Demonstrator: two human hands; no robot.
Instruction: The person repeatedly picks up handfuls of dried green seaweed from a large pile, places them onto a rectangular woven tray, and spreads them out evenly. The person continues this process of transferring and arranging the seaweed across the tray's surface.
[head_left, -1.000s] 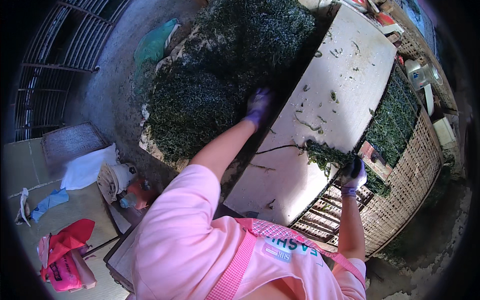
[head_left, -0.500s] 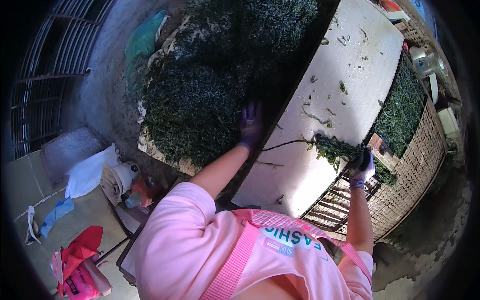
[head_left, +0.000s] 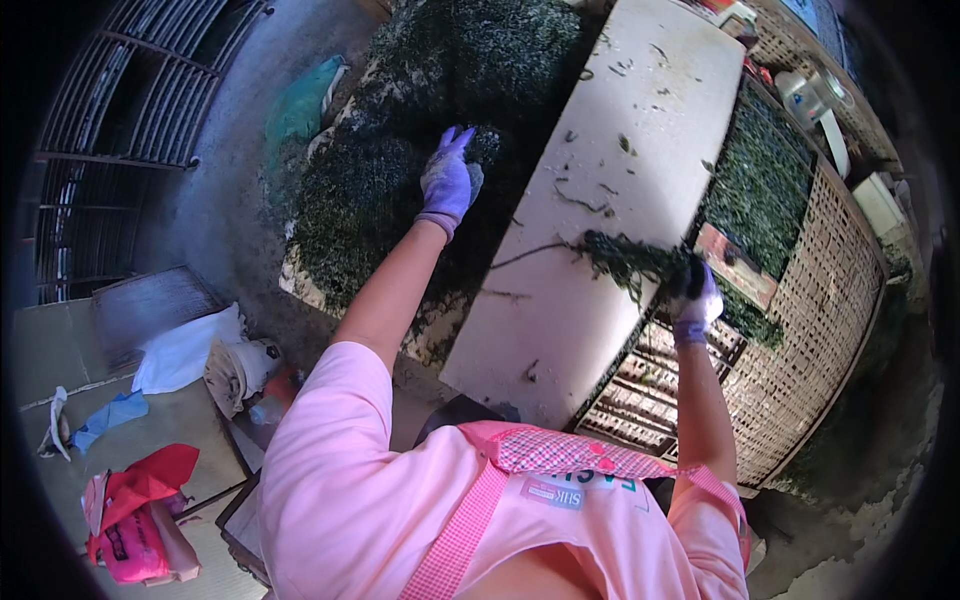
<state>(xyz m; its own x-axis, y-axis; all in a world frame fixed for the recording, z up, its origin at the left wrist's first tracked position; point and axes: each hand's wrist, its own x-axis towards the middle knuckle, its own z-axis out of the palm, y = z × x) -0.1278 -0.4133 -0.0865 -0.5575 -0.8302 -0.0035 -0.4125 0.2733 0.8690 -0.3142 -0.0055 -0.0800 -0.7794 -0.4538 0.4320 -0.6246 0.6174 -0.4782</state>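
My left hand [head_left: 447,190], in a purple glove, is raised over a large heap of dark green seaweed [head_left: 365,190] with its fingers stretched out and nothing visible in them. On the other side of a pale board [head_left: 560,310], my gloved right hand [head_left: 700,305] is closed on a clump of seaweed [head_left: 625,262] that trails left across the board. Part of that hand's grip is in dark shade. Right beside it lies a flat wooden piece [head_left: 736,263] against a layer of seaweed [head_left: 765,175] spread on a woven bamboo mat [head_left: 830,290].
Loose seaweed scraps dot the board. Beyond the mat are a clear plastic jug [head_left: 805,100] and a pale box [head_left: 885,212]. A green sack [head_left: 300,95] lies behind the heap. At lower left sit a white cloth [head_left: 190,352], a hat [head_left: 228,375] and a red bag [head_left: 140,520].
My left hand has lifted from the heap's shaded near edge and moved up and left over it. My right hand keeps its clump. The view has shifted slightly.
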